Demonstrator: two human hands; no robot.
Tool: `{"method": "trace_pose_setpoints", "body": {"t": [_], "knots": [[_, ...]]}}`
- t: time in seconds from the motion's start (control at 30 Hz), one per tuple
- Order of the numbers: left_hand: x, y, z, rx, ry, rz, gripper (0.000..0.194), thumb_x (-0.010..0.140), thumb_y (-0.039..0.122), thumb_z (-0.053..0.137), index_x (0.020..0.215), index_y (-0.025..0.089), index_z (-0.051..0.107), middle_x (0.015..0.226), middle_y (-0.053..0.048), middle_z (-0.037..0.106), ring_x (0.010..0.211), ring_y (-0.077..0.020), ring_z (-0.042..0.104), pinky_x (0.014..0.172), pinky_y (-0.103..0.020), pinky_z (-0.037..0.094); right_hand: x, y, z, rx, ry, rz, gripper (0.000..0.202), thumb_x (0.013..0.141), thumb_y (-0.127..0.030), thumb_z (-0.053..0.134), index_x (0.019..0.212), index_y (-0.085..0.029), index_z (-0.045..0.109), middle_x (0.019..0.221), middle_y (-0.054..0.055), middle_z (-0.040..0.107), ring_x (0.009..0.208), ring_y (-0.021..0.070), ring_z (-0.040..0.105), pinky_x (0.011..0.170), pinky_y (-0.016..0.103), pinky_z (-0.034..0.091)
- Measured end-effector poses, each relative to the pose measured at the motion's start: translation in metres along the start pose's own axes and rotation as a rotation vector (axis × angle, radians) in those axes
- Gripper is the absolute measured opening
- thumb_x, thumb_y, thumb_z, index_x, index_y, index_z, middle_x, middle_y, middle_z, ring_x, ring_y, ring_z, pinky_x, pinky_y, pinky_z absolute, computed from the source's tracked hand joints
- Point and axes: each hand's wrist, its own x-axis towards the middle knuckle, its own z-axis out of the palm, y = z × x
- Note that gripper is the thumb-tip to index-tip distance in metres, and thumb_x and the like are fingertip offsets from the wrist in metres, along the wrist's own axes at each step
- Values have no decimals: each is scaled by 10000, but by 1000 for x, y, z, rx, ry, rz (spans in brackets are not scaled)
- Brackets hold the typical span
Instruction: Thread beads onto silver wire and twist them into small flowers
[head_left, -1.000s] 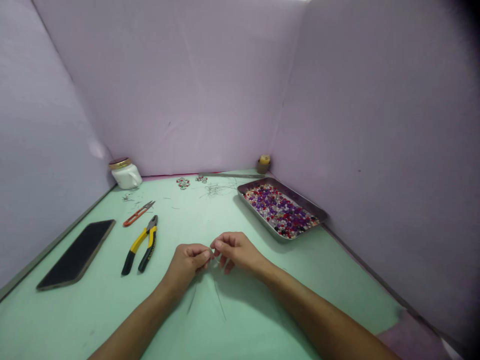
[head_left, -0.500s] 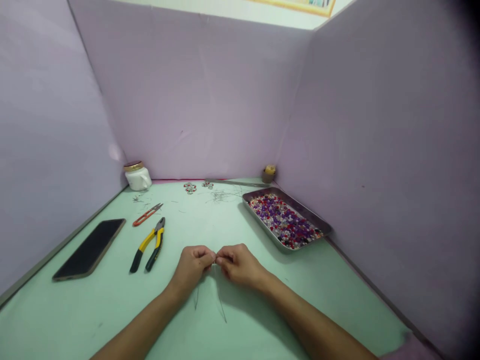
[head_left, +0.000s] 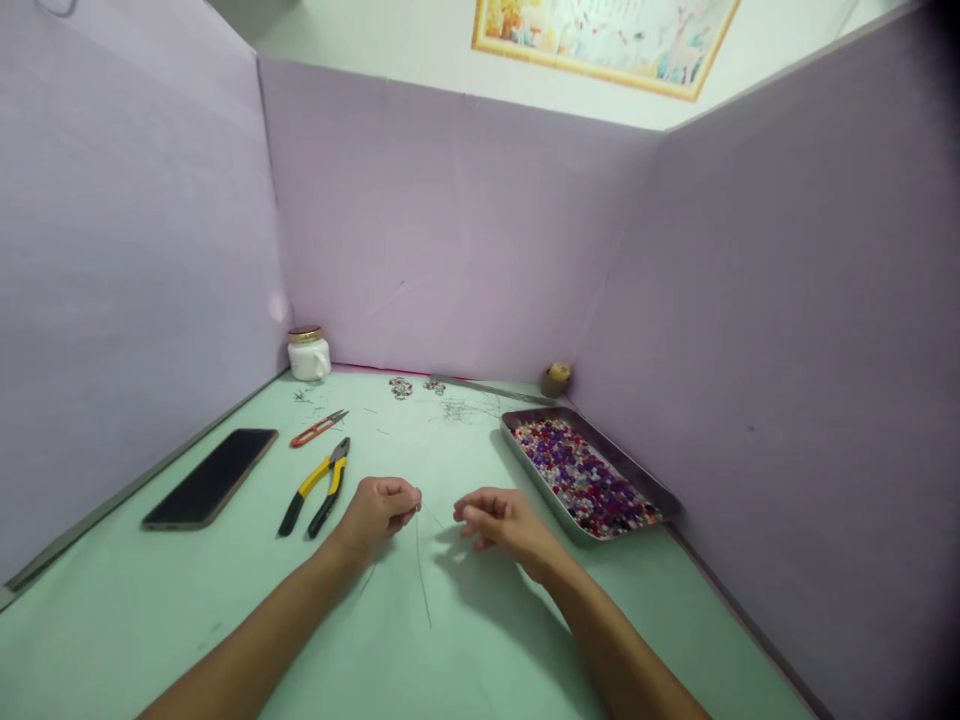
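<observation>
My left hand pinches a thin wire near the middle of the green table; its loose ends hang down toward the front and one strand points right. A short gap to the right, my right hand has its fingers apart and curved, with nothing visible between them. Right of that hand lies a metal tray of mixed purple, red and white beads. Yellow-and-black pliers rest left of my left hand.
A phone lies at the left, with orange snips beyond it. Along the back are a white jar, beaded pieces, loose wires and a small brown pot. Purple panels enclose the table.
My right hand has let go, moved right from my left hand and opened. My left hand still pinches the wire. The camera view has tilted up and shifted left.
</observation>
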Motion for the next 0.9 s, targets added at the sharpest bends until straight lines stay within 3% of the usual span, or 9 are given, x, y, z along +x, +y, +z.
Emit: {"method": "trace_pose_setpoints", "body": {"t": [0.1,0.23,0.3,0.4,0.67,0.9], "knots": [[-5,-1,8,-10,-104,-42,192,610,275,554,502,120,518,386,51,409,375,-43,255,405,-201,142,-1,-1,7,122,34,12,394,607,-457,629,821,-125,634,787,73,614,607,129,556,480,236,441],[-10,-3,17,8,-188,-103,238,578,306,586,449,127,498,358,37,430,336,-40,270,377,-207,140,-4,3,20,121,-64,48,364,616,-440,629,756,-106,661,670,61,616,539,115,517,448,241,437],[-11,-3,18,32,-194,-138,242,577,311,584,439,132,496,334,41,422,305,-36,246,355,-210,114,-4,4,23,106,-45,54,329,588,-406,659,725,-106,669,616,46,611,516,108,502,450,245,440],[-11,-1,17,77,-191,-185,251,592,322,583,444,135,504,306,50,408,274,-32,216,335,-211,85,-4,3,21,120,-10,48,299,544,-361,698,695,-104,670,585,33,605,488,95,484,449,247,442],[-13,-4,14,121,-306,-159,256,614,337,581,478,132,513,382,35,469,301,-34,270,339,-202,132,1,9,13,147,-121,71,274,526,-324,725,652,-101,627,502,4,583,433,85,506,456,231,430],[-10,-1,14,184,-232,-124,222,577,339,591,538,136,510,396,45,459,315,-50,335,340,-190,182,7,22,18,297,-130,58,296,532,-331,721,636,-96,576,482,-14,560,403,71,485,443,216,411]]}}
